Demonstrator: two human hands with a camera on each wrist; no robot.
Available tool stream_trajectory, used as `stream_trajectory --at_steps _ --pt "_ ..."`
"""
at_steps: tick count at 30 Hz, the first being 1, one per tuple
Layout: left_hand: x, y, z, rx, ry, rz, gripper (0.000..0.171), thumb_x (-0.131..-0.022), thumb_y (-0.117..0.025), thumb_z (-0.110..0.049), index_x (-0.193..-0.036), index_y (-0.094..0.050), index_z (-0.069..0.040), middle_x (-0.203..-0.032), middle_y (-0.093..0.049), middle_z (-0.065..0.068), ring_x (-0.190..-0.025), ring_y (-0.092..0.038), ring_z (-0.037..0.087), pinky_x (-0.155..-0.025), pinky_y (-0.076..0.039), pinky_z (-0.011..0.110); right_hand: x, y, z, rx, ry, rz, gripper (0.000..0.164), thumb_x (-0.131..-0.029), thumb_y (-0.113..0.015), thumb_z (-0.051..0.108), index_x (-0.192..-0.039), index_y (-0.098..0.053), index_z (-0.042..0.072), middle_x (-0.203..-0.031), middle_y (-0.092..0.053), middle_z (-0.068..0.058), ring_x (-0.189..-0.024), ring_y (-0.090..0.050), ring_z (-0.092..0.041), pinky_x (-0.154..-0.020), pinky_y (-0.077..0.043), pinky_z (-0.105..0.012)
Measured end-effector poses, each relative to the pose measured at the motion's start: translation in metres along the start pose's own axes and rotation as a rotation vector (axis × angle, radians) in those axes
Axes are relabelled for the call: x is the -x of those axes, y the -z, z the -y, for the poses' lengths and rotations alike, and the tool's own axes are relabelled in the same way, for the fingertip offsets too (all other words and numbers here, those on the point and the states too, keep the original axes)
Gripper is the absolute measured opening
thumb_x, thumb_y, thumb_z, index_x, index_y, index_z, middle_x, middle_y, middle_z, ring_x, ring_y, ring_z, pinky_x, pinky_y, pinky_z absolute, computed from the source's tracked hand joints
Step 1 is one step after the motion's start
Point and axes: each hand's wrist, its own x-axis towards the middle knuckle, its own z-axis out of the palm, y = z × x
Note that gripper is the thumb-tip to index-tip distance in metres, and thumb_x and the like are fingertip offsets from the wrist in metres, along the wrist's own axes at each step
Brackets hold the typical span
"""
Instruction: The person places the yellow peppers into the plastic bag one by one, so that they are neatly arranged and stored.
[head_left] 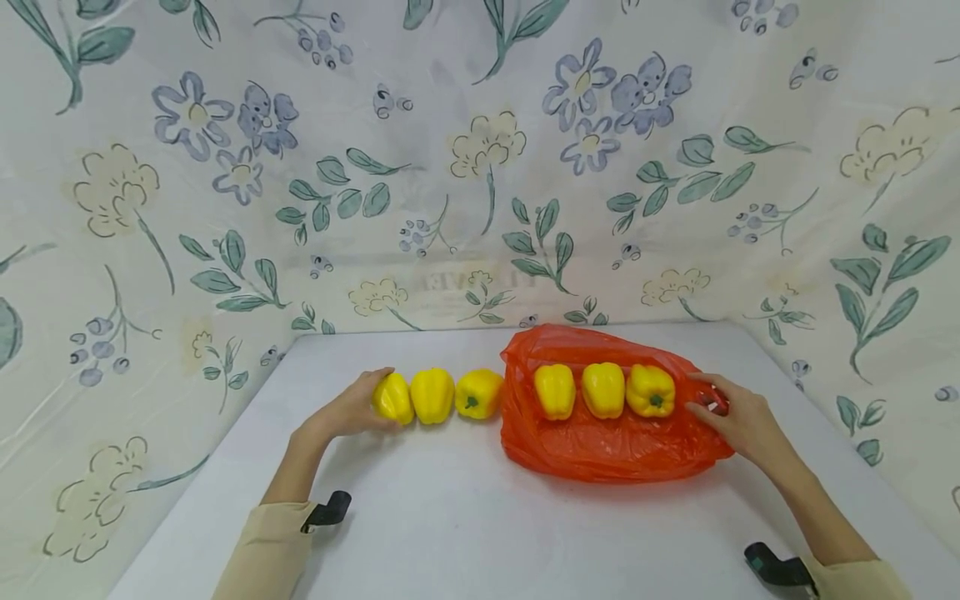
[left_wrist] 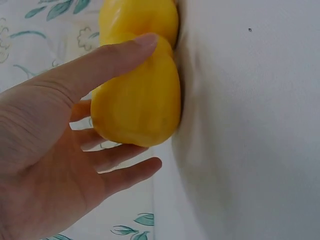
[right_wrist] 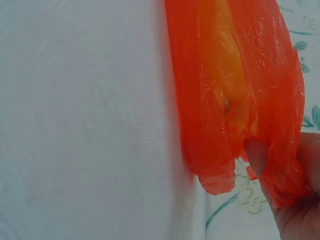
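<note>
Three yellow bell peppers stand in a row on the white table, left of a red plastic bag (head_left: 600,458). My left hand (head_left: 362,407) grips the leftmost bell pepper (head_left: 395,400), thumb across it and fingers on its far side. Touching that one is the middle bell pepper (head_left: 432,396); the third bell pepper (head_left: 478,394) lies against the bag's left edge. On the red plastic sit three more yellow bell peppers (head_left: 555,392), the right one with its green stem facing me. My right hand (head_left: 738,417) holds the bag's gathered right end (right_wrist: 282,185) between thumb and fingers.
The white table (head_left: 480,533) reaches back to a floral-patterned sheet (head_left: 420,208), which also hangs at both sides. A black wrist device (head_left: 328,510) is on the left sleeve, and another black device (head_left: 776,567) is on the right.
</note>
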Motion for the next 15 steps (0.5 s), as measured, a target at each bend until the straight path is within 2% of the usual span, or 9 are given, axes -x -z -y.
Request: stream_trajectory --at_steps 8,15 --pt "0.0007 -0.0010 0.0005 -0.004 -0.035 -0.013 0.095 -0.075 -0.084 -0.025 -0.150 -0.030 -0.002 -0.149 -0.038 0.024 -0.135 -0.040 0.040 -0.113 -0.033 0.060 0.0011 -0.0015 -0.0016 -0.005 0.011 0.000 0.048 -0.090 -0.071 0.017 -0.133 -0.054 0.005 -0.103 -0.066 -0.021 -0.083 -0.058 -0.024 -0.060 -0.052 -0.017" --pt "-0.0013 -0.0016 0.0018 0.007 -0.029 -0.014 0.093 -0.074 -0.085 -0.023 -0.149 -0.033 -0.007 -0.142 -0.042 0.021 -0.127 -0.046 0.035 -0.111 -0.038 0.058 -0.0012 -0.0004 -0.0028 0.004 0.036 -0.015 0.047 -0.088 -0.072 0.013 -0.131 -0.055 0.003 -0.097 -0.066 -0.020 -0.075 -0.054 -0.021 -0.054 -0.047 -0.016"
